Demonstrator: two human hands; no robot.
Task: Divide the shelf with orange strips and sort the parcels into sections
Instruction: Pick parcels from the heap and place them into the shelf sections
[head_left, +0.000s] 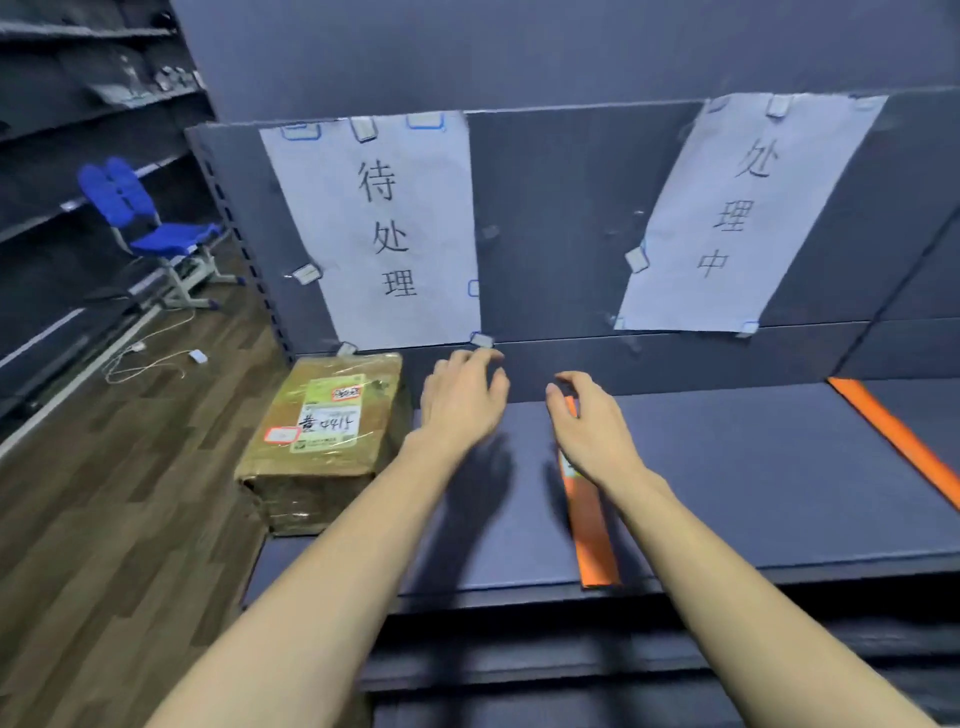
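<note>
1. Shelf (727, 467): dark blue deck; 2 paper signs (384, 228) taped to its back panel.
2. Parcel (322, 441): brown box wrapped in clear tape, at the shelf's left end, below the left sign.
3. 2 orange strips: near strip (592, 530) lies front to back mid-shelf; far strip (898, 441) lies at the right.
4. Left hand (462, 400): above the deck, fingers loosely spread, holding nothing.
5. Right hand (592, 421): over the near strip, fingers relaxed, gripping nothing.

Probably stockroom; labelled shelving (727, 467)
</note>
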